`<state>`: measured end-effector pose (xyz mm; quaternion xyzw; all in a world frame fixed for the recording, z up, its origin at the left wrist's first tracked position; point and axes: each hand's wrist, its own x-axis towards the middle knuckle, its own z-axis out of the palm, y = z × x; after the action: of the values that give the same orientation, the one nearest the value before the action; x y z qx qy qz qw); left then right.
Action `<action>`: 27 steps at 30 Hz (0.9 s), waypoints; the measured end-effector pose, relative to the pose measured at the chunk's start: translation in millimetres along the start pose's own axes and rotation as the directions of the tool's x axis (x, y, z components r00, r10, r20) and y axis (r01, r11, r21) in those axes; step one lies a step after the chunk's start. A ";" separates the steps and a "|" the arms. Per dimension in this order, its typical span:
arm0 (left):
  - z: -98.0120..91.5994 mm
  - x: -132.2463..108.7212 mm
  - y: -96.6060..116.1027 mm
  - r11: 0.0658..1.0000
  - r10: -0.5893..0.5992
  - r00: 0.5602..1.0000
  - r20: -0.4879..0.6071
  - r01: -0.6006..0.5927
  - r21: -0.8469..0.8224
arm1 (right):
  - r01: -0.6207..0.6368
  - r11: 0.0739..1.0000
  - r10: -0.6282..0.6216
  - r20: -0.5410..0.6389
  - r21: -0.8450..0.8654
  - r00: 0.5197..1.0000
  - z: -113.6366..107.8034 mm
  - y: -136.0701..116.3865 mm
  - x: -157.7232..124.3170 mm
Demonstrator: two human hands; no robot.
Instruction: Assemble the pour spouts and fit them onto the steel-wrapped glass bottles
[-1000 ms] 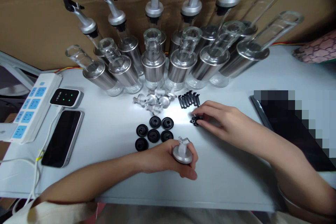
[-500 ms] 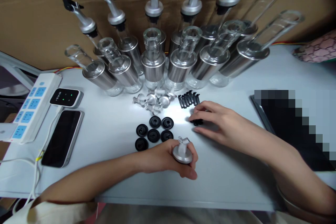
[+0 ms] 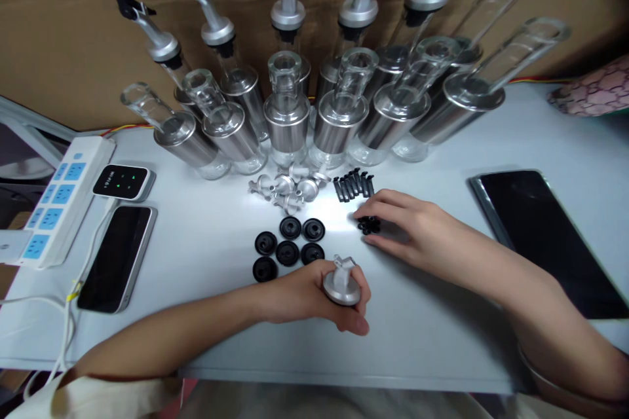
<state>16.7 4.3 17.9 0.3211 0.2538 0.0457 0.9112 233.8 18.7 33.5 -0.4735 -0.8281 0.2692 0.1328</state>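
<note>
My left hand (image 3: 314,298) is wrapped round a silver bottle pourer (image 3: 342,285), its spout pointing up and no black lever on it. My right hand (image 3: 400,226) arches over a pile of small black pieces (image 3: 369,225), thumb and fingers apart on either side of it; the fingertips rest at the pile's edge. Just behind lie several black levers (image 3: 354,185) in a row. Several black ring-shaped stoppers (image 3: 287,253) sit on the table left of centre, near my left wrist. Beyond them is a heap of loose silver pourer spouts (image 3: 289,188).
Glass bottles with steel sleeves (image 3: 287,127) stand in two rows at the back; several rear ones carry finished pourers (image 3: 288,13). On the left are a power strip (image 3: 61,200), a small Wi-Fi device (image 3: 122,182) and a phone (image 3: 118,258). A dark tablet (image 3: 550,236) lies right.
My right hand's fingers have parted slightly, so more of the small black pieces show between them. My left hand and the pourer stay in place.
</note>
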 end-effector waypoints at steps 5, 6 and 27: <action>0.4 0.1 0.9 1.000 -0.006 1.000 -0.001 0.006 -0.002 | 0.033 0.999 -0.033 -0.002 -0.011 0.999 0.8 -0.1 0.6; 0.6 0.2 1.2 1.000 -0.009 1.000 -0.001 0.009 -0.001 | 0.032 0.999 -0.032 -0.002 -0.011 0.999 0.6 0.0 0.6; -0.1 0.3 0.2 1.000 -0.022 1.000 -0.018 0.023 0.015 | 0.027 0.998 -0.030 -0.066 -0.054 0.997 -5.6 -6.0 0.2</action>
<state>16.9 4.6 17.8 0.3249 0.2659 0.0364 0.9069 232.1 18.2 41.5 -0.4737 -0.8367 0.2292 0.1515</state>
